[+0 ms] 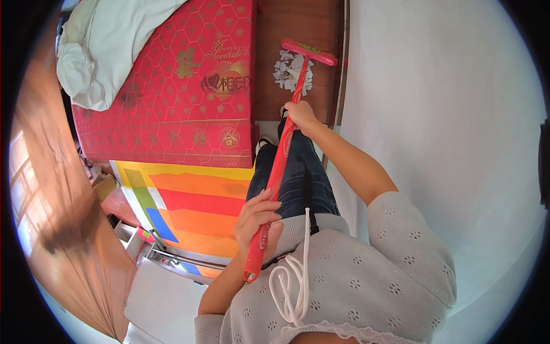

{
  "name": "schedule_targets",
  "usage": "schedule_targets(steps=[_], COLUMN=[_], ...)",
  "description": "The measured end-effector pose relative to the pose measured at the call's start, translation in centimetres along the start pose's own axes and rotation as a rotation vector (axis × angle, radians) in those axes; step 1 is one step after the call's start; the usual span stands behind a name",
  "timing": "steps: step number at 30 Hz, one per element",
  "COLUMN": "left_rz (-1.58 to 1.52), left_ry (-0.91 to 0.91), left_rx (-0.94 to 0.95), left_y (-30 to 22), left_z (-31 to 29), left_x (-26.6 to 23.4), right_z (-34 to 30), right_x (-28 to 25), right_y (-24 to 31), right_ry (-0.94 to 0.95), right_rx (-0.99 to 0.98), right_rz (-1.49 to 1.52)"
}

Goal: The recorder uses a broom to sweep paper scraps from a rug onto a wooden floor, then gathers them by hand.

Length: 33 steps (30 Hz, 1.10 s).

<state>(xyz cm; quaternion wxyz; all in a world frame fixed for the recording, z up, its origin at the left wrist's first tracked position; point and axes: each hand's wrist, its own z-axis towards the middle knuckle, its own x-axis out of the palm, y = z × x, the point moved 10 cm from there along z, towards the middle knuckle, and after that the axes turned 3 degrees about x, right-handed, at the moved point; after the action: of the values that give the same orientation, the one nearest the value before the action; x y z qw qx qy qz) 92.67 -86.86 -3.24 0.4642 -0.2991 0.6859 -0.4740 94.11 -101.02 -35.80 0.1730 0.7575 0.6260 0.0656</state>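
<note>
A broom with a long red handle [279,166] runs from in front of my body toward the far floor. Its red head [321,57] has green bristles and lies just beyond a pile of torn white and grey paper scraps [289,71]. My left hand [258,221] is closed around the handle near its top end, close to my waist. Farther down, my right hand [302,116] grips the handle about midway, with its arm stretched forward. The handle crosses over part of the scraps, and the bristles are partly hidden by the head.
On the left stands a bed or table with a red, gold-patterned cover [172,97] and a white cloth [114,46] on it. A colourful striped panel [189,206] hangs below. A white wall [435,114] bounds the narrow brown floor [281,28] at right. A brown curtain [63,218] hangs far left.
</note>
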Motion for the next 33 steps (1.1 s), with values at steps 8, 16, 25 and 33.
schedule_targets(steps=[8, 16, 25, 33], left_rz=[0.026, 0.183, 0.014, 0.103], left_ry=[-0.037, 0.396, 0.667, 0.817], left_rx=[0.011, 0.247, 0.370, 0.046], left_y=[1.5, -0.4, 1.8, 10.5], left_z=[0.5, -3.7, -8.4, -11.0], left_x=[4.7, 10.3, 9.3, 5.4], right_z=[-3.5, -9.4, -18.0, -24.3], right_x=[1.6, -1.0, -1.9, -1.1], right_y=[-0.3, -6.6, -12.4, -17.9], right_ry=[0.320, 0.333, 0.196, 0.139], right_rx=[0.072, 0.273, 0.233, 0.094], right_rz=[0.667, 1.042, 0.905, 0.847])
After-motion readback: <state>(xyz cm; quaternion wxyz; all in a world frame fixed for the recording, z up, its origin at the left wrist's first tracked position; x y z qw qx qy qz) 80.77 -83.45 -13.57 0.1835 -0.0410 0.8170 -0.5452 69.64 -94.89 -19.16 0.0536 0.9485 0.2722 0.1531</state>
